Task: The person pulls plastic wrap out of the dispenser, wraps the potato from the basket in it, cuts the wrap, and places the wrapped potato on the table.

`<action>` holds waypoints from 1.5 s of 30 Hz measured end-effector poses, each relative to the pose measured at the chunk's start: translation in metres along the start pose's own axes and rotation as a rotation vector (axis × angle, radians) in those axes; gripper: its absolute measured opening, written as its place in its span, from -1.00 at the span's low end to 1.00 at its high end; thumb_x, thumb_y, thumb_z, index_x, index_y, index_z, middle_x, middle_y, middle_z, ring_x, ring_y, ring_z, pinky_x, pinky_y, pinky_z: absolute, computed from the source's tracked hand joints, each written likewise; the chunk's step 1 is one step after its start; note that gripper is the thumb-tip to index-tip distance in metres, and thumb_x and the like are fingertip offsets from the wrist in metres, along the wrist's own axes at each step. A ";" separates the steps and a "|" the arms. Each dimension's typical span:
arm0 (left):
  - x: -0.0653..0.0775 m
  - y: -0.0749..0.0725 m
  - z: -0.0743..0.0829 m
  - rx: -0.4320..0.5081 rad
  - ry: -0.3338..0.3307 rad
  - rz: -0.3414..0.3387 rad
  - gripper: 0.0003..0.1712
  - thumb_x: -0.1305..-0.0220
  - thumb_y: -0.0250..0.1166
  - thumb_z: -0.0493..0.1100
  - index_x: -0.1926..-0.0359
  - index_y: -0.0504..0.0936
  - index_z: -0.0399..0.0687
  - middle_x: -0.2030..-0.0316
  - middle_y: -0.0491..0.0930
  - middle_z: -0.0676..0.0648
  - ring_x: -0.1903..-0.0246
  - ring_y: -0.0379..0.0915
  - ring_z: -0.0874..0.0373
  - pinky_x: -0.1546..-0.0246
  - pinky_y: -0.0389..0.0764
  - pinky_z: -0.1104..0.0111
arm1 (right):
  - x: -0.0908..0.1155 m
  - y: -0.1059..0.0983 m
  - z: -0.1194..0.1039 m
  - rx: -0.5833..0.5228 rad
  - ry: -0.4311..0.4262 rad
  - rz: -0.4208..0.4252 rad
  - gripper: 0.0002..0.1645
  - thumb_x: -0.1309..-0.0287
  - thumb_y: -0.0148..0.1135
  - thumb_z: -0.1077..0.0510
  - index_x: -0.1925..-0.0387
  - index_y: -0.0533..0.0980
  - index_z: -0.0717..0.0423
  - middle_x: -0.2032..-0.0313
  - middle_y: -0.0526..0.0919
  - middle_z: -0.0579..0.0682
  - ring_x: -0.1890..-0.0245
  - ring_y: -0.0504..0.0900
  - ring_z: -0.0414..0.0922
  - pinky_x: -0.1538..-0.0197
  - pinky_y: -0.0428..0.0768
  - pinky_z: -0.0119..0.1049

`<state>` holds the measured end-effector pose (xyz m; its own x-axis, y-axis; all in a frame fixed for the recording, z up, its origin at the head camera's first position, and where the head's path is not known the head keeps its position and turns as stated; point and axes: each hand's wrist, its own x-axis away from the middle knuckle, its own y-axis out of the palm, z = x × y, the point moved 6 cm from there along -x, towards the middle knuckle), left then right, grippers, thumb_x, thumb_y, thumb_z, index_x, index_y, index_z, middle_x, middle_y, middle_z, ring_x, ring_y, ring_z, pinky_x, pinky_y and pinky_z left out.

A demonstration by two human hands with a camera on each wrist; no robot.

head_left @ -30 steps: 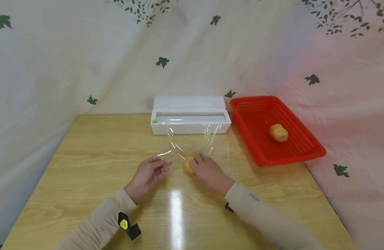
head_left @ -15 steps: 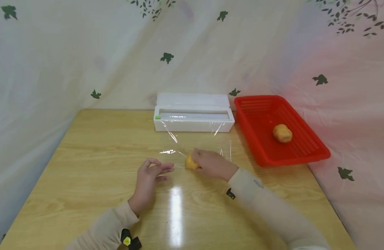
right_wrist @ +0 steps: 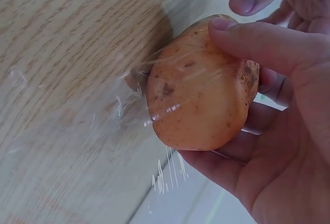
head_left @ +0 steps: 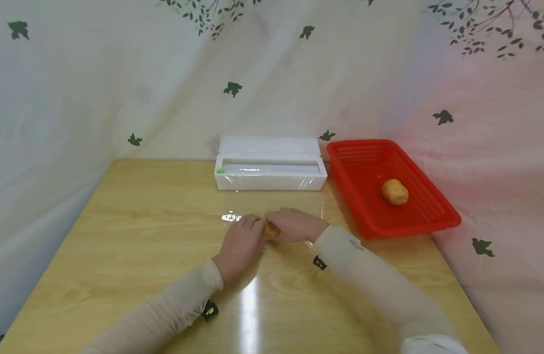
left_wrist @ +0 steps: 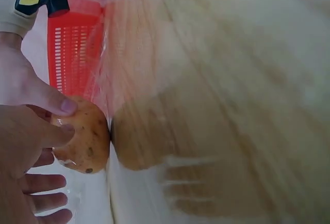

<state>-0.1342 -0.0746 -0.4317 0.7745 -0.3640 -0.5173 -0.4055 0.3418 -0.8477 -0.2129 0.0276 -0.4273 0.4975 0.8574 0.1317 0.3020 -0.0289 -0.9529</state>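
Note:
A potato [right_wrist: 201,90] is on the wooden table, partly covered with clear cling film [right_wrist: 119,102]. My right hand [head_left: 296,225] grips it, thumb on one side and fingers curled behind. From the left, my left hand [head_left: 238,248] comes right up to the potato. In the left wrist view its thumb overlaps the potato and its other fingers [left_wrist: 46,201] stretch past it. The right wrist view has the left thumb just off the potato's edge. Between the hands, most of the potato is hidden in the head view.
Behind the hands stands a white cling film box [head_left: 272,183], lid up, with film spread out before it. To the right, a red plastic basket [head_left: 360,206] holds another potato [head_left: 394,191]. A patterned cloth [head_left: 174,73] hangs behind the table.
My left hand has moved right and forward, from a spot apart to beside the potato. My right hand keeps its grip on the potato and has turned; the film ahead lies lower.

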 end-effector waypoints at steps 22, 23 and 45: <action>-0.007 0.034 -0.023 0.298 -0.132 -0.226 -0.34 -0.15 0.48 0.05 -0.15 0.57 -0.24 -0.02 0.65 -0.23 0.01 0.60 -0.16 -0.07 0.57 0.03 | 0.057 0.020 0.024 -0.075 0.398 0.087 -0.37 0.14 0.60 -0.23 0.19 0.48 0.01 0.32 0.56 -0.12 0.31 0.56 -0.09 0.26 0.55 -0.11; -0.008 0.032 -0.023 0.287 -0.125 -0.230 -0.32 -0.16 0.47 0.06 -0.19 0.55 -0.24 -0.03 0.65 -0.25 0.00 0.59 -0.18 -0.08 0.57 0.02 | 0.060 0.026 0.023 -0.023 0.398 0.081 -0.41 0.13 0.58 -0.25 0.24 0.50 -0.01 0.34 0.56 -0.13 0.32 0.58 -0.08 0.28 0.56 -0.09; -0.036 0.029 -0.037 0.228 -0.023 -0.381 -0.33 -0.32 0.30 0.12 -0.38 0.48 0.00 0.06 0.67 -0.11 0.12 0.64 -0.04 0.14 0.60 0.02 | 0.051 0.004 0.082 -0.350 0.216 0.341 -0.87 -0.29 0.31 0.25 0.37 0.73 0.11 0.41 0.72 -0.11 0.37 0.60 -0.21 0.18 0.62 -0.22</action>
<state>-0.1918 -0.0838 -0.4424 0.8598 -0.4820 -0.1683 0.0260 0.3706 -0.9284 -0.2531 0.1132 -0.4466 0.7598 0.6451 -0.0816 0.3283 -0.4888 -0.8083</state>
